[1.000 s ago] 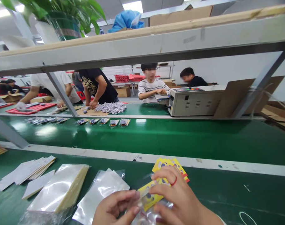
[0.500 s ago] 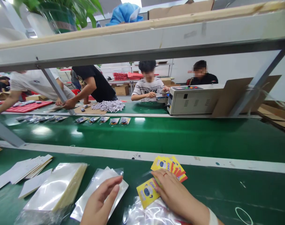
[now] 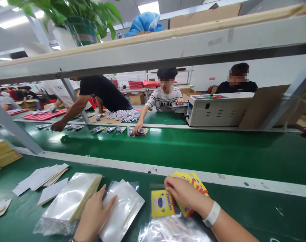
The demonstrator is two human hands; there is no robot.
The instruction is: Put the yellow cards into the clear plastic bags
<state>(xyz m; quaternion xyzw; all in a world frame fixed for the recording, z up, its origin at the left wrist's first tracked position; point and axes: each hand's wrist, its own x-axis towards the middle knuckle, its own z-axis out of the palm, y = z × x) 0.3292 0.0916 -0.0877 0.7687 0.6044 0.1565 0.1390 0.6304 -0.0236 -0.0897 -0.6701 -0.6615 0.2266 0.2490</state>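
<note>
My right hand (image 3: 181, 191) is closed at the upper right corner of a yellow printed card (image 3: 163, 203), which appears to lie in a clear plastic bag. Under that hand and wrist, more yellow and red cards (image 3: 193, 179) are fanned out. My left hand (image 3: 94, 210) has thumb and fingers apart. It rests between a thick stack of clear plastic bags (image 3: 72, 195) and a pile of white cards with clear film (image 3: 124, 205), its thumb over the pile. Filled clear bags (image 3: 175, 230) lie below the yellow card.
Loose white cards (image 3: 45, 178) lie at left, near a yellow card stack (image 3: 3, 154). Across the green belt (image 3: 193, 144), a co-worker's hand (image 3: 138, 127) touches bagged items. A grey machine (image 3: 218, 111) stands beyond. A shelf (image 3: 153, 50) crosses overhead, with slanted posts.
My left hand has moved onto the edge of the white pile and spread. The yellow card is now straighter, my right hand at its corner. Across the belt, a co-worker has reached to the bagged items.
</note>
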